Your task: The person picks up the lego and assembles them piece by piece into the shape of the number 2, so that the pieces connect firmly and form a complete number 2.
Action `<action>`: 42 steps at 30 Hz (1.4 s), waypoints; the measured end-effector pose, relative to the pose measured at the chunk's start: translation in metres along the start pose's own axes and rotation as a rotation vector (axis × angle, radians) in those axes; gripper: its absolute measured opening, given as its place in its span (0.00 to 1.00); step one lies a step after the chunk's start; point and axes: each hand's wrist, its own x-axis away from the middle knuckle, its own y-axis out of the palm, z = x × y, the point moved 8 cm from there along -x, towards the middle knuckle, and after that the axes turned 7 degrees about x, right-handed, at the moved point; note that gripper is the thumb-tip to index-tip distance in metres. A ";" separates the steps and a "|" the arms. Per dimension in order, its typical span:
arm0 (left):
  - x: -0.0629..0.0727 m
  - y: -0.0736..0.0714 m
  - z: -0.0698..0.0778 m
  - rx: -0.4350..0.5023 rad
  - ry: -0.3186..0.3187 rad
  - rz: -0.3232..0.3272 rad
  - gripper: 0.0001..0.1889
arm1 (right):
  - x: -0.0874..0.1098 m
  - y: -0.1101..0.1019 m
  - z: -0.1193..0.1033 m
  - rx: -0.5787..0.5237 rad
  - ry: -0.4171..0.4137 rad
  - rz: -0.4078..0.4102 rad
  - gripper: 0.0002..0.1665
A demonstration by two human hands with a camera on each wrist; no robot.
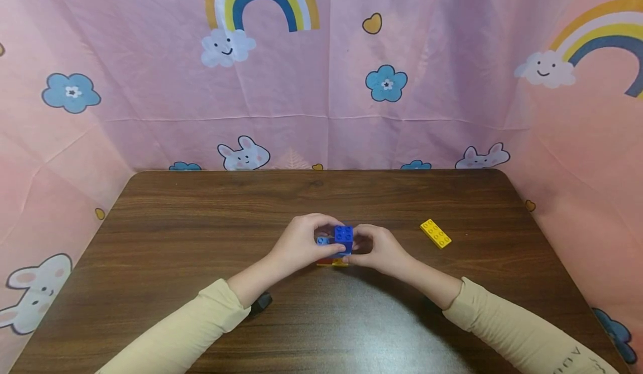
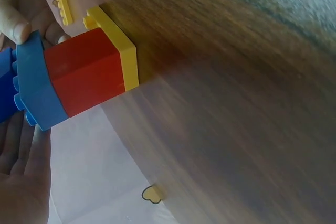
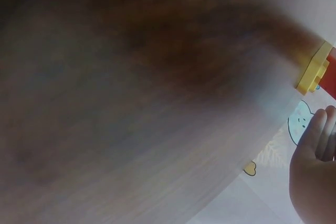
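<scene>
A stack of toy building bricks stands between both hands. On its top is a dark blue brick (image 1: pixel 344 233), with a light blue brick (image 2: pixel 42 85) under it. Lower down come a red brick (image 2: pixel 86 69) and a thin yellow brick (image 2: pixel 126 53) at the base, close over the table. My left hand (image 1: pixel 300 243) pinches the dark blue brick, thumb in front and fingers behind. From the right side, my right hand (image 1: pixel 383 250) grips the light blue brick, its thumb pressed on that brick's face. In the right wrist view only part of a hand and the lower stack show.
A loose flat yellow brick (image 1: pixel 435 233) lies on the wooden table (image 1: pixel 201 212), right of the hands. Beside the left cuff is a small black object (image 1: pixel 260 303). Pink printed cloth (image 1: pixel 166 84) hangs around the table's back and sides.
</scene>
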 end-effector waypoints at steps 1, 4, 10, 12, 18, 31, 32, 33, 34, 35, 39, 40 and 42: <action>0.000 0.000 0.001 -0.010 0.009 -0.002 0.18 | 0.000 0.000 0.000 0.002 0.001 0.001 0.19; 0.000 0.001 0.004 -0.036 0.032 -0.008 0.18 | 0.000 0.001 0.001 0.009 -0.007 0.004 0.18; 0.001 0.001 0.005 -0.065 0.067 -0.006 0.18 | 0.001 0.001 0.002 0.004 -0.014 0.007 0.18; 0.001 0.002 0.004 -0.065 0.078 -0.006 0.18 | 0.001 0.000 0.002 0.005 -0.015 0.008 0.17; 0.001 0.002 0.006 -0.087 0.122 -0.010 0.18 | 0.001 0.000 0.001 0.005 -0.015 0.008 0.17; -0.001 0.001 0.010 -0.176 0.182 -0.037 0.20 | 0.000 0.000 -0.003 0.023 -0.010 0.012 0.17; -0.001 0.001 0.010 -0.179 0.186 -0.036 0.20 | 0.000 0.000 -0.003 0.022 -0.009 0.012 0.17; -0.001 0.001 0.010 -0.178 0.187 -0.036 0.20 | 0.000 -0.001 -0.004 0.026 -0.016 0.014 0.17; -0.001 0.001 0.010 -0.178 0.189 -0.034 0.20 | 0.000 -0.001 -0.005 0.026 -0.018 0.015 0.17; -0.001 0.001 0.010 -0.178 0.193 -0.034 0.20 | -0.001 -0.001 -0.005 0.026 -0.018 0.016 0.17; 0.000 0.001 0.010 -0.185 0.215 -0.027 0.20 | -0.001 -0.001 -0.007 0.042 -0.027 0.022 0.16; 0.000 0.001 0.009 -0.190 0.224 -0.024 0.20 | -0.001 -0.001 -0.007 0.042 -0.027 0.022 0.16; 0.001 0.001 0.009 -0.205 0.243 -0.018 0.20 | -0.001 -0.001 -0.007 0.054 -0.037 0.026 0.16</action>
